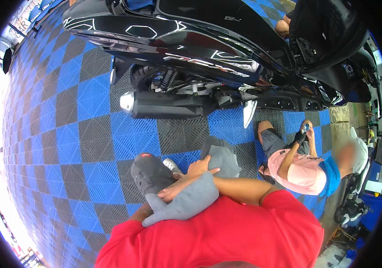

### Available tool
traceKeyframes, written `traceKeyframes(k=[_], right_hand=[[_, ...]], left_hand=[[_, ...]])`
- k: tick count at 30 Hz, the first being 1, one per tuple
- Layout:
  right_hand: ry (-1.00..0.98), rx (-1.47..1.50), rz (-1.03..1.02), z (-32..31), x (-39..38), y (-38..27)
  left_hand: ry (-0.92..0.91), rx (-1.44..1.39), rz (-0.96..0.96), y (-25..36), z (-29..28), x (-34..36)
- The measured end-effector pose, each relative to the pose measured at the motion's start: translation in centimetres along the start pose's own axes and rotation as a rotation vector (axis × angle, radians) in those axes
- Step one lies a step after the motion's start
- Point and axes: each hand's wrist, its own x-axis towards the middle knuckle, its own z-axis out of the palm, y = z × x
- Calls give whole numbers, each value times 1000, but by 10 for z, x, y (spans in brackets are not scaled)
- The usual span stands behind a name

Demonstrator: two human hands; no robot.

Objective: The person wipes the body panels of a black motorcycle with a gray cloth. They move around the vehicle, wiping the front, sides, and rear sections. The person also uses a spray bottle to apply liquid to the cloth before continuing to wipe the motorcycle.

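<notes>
My arms cross in front of my red shirt, low in the picture. My left hand (198, 167), its fingers apart, touches a grey cloth (225, 161) bunched over my right knee. Across my left forearm lies my right hand (171, 191), fingers lying fairly flat beside a second grey cloth (188, 202). That cloth drapes over both forearms and hides part of them, so how firmly either cloth is held does not show. Ahead of my knees stands a black scooter (213, 49), with its black, silver-tipped exhaust muffler (168, 105) nearest me.
To the right a person in a pink shirt (296, 172) sits on the floor, a small object in their hands. Blue and grey tiles (93, 134) cover the floor. Part of another person (282, 27) shows beyond the scooter. A footrest (250, 111) juts toward me. Equipment lines the right edge.
</notes>
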Motion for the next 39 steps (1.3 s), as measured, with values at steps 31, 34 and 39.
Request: traceKeyframes(k=[31, 34, 39], right_hand=[[1135, 801, 56, -59, -160, -180], [1320, 849, 97, -76, -190, -154], [1698, 210, -60, -125, -229, -171]], left_hand=[[538, -770, -22, 62, -60, -244], [554, -834, -34, 43, -65, -239], [810, -872, -174, -31, -99, -245]])
